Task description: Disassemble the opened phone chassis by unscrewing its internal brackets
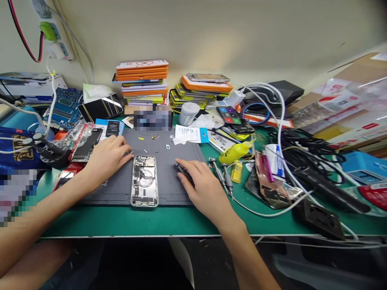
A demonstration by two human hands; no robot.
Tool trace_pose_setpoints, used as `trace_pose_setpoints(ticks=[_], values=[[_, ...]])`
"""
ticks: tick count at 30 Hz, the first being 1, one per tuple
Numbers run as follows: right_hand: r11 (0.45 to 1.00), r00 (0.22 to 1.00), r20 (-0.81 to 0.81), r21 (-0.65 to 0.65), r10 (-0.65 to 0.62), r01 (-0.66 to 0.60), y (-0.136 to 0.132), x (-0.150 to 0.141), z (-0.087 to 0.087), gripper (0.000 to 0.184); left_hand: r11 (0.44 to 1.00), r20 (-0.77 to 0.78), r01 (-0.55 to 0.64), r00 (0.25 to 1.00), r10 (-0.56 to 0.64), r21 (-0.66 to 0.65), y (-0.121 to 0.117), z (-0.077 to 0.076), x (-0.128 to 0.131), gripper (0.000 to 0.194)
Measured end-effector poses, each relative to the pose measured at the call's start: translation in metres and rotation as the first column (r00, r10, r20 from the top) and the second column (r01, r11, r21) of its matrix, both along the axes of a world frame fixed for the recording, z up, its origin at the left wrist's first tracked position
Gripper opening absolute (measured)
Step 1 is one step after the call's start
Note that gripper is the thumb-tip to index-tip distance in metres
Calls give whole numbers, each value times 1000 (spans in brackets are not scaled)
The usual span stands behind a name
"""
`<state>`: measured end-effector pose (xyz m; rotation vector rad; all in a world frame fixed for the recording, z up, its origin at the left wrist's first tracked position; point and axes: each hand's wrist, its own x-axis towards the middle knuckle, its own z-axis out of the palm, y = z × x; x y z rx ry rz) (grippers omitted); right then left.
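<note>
An opened smartphone (144,181) lies on a dark grey work mat (169,193), its inner parts and a round coil facing up. My left hand (104,159) rests on the mat just left of the phone. Its thumb and index finger come together by the phone's upper left corner, over something too small to make out. To the right of the phone, my right hand (202,183) is closed round a narrow black tool (185,172), mostly hidden under the fingers. Several tiny parts and a small white frame (168,147) lie on the mat above the phone.
Behind the mat stand stacks of orange and yellow boxes (142,74) and a white tub (189,113). Grey-handled tools (222,177), a yellow bottle (237,151) and tangled cables (311,161) crowd the right. A phone part (86,147) and circuit board (65,106) lie left.
</note>
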<state>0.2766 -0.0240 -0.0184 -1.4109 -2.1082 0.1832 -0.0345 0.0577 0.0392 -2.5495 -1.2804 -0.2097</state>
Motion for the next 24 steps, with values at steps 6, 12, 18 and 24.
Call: trace_pose_setpoints(ticks=[6, 12, 18, 24], values=[[1000, 1000, -4, 9, -7, 7, 0, 0, 2, 38, 999, 21, 12, 1000, -12, -32, 2, -3, -2, 30], [1000, 1000, 13, 13, -8, 8, -1, -1, 4, 38, 987, 49, 113, 993, -108, -114, -14, 4, -16, 32], [999, 999, 32, 46, -8, 7, -1, -2, 6, 37, 990, 196, 26, 981, 2, -137, -45, -6, -23, 28], [999, 999, 47, 50, -19, 16, -1, -1, 4, 37, 1000, 106, 16, 994, -16, -3, -47, -18, -16, 36]])
